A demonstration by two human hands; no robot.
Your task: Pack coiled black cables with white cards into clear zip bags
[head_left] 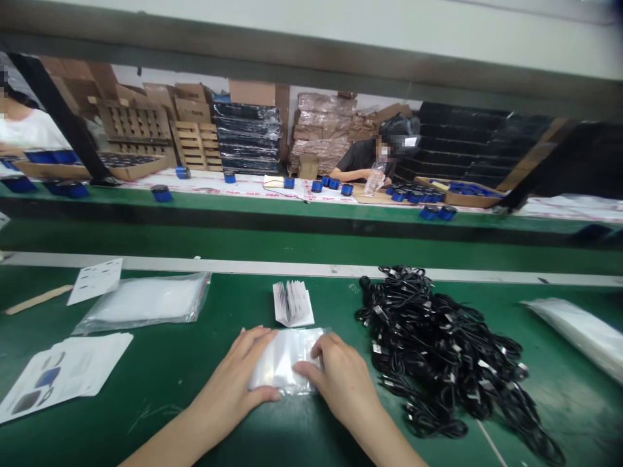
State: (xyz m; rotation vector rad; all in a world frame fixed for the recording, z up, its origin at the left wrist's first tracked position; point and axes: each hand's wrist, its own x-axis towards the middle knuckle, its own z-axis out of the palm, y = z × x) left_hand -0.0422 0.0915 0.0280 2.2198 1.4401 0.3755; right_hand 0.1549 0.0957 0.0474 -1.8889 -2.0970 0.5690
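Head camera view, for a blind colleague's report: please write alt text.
The left hand and right hand press on a clear plastic bag on a green workbench, beside a heap of black cables and a fanned paper booklet. Beyond, a co-worker sits at another bench among small blue cylinders.

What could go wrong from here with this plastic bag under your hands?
The clear plastic bag could slide on the green bench under your left hand. Your right hand is near the tangled black cables, which might snag it. The folded booklet behind it could get knocked.
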